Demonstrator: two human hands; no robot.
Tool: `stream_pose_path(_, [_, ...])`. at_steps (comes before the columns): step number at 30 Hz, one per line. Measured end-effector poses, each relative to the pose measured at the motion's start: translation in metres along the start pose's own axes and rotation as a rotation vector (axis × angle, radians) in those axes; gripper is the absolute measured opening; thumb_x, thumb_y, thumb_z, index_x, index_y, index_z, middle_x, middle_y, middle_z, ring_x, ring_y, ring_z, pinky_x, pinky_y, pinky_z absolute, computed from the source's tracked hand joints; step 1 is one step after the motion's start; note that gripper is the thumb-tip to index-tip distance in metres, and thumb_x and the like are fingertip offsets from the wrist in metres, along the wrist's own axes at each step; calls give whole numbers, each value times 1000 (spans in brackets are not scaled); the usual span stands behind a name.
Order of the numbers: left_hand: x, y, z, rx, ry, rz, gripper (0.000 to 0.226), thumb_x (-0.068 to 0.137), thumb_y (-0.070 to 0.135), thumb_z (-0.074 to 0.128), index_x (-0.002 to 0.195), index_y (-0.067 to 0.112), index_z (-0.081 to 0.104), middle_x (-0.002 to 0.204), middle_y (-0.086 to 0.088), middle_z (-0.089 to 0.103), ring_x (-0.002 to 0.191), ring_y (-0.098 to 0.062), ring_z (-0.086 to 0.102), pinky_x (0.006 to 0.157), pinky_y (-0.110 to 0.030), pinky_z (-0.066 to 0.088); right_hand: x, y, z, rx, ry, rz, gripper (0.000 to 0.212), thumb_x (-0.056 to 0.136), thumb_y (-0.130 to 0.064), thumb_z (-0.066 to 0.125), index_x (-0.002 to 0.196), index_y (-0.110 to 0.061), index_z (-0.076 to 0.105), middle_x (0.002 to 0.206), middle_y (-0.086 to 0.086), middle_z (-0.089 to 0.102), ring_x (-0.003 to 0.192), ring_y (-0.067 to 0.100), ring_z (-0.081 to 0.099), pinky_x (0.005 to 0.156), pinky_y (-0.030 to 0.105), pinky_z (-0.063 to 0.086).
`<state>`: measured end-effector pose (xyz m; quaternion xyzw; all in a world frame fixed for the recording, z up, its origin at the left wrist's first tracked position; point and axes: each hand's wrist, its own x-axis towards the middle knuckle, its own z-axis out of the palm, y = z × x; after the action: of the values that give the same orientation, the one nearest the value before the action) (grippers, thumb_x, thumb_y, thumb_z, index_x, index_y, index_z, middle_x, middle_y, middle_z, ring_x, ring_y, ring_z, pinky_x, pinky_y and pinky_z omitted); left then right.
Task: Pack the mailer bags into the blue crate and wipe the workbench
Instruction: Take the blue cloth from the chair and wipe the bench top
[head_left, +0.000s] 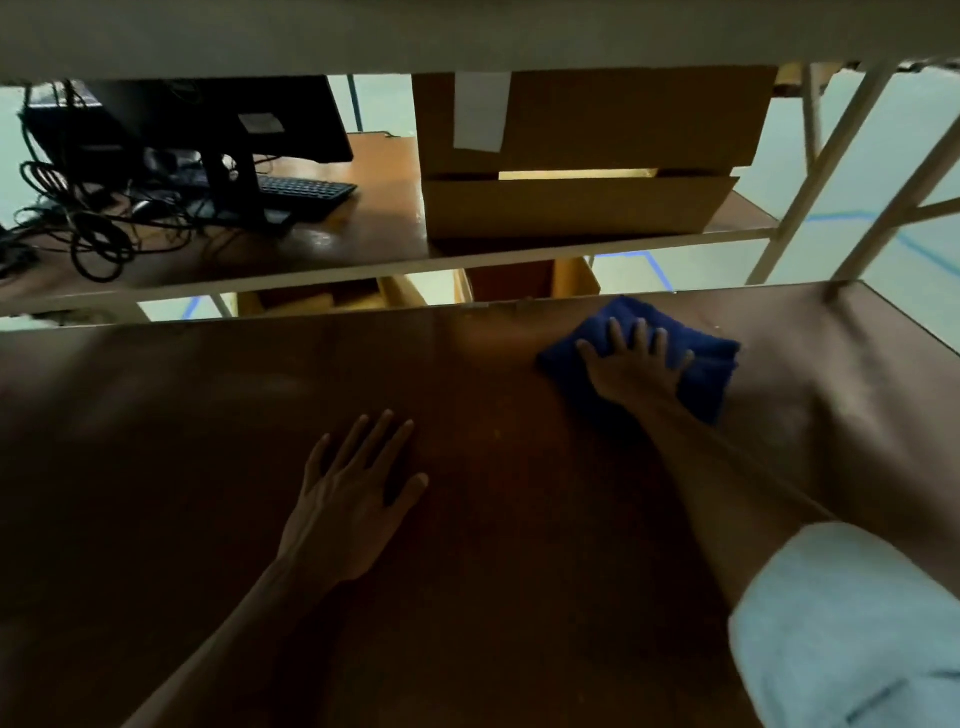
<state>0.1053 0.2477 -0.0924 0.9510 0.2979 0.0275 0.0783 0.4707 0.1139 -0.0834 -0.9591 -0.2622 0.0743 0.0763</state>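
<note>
we press the blue cloth (711, 364) flat under our right hand (631, 366), fingers spread, near the workbench's (208, 493) far right corner, left hand (353, 499) open and bracing mid-surface, and should wipe in overlapping strokes toward the near edge with even pressure.
</note>
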Motion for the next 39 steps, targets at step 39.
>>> stream_pose_path(39, [-7,-3,-14,-245,61,-24,64,102,60,29,161,34,20,169,9,15,156,-11,6,128,-40,4,-69,-60,15,-111,-37,-449,68,91,-79,10,153,-55,-6,167,-15,-10,154,29,-9,121,58,-7])
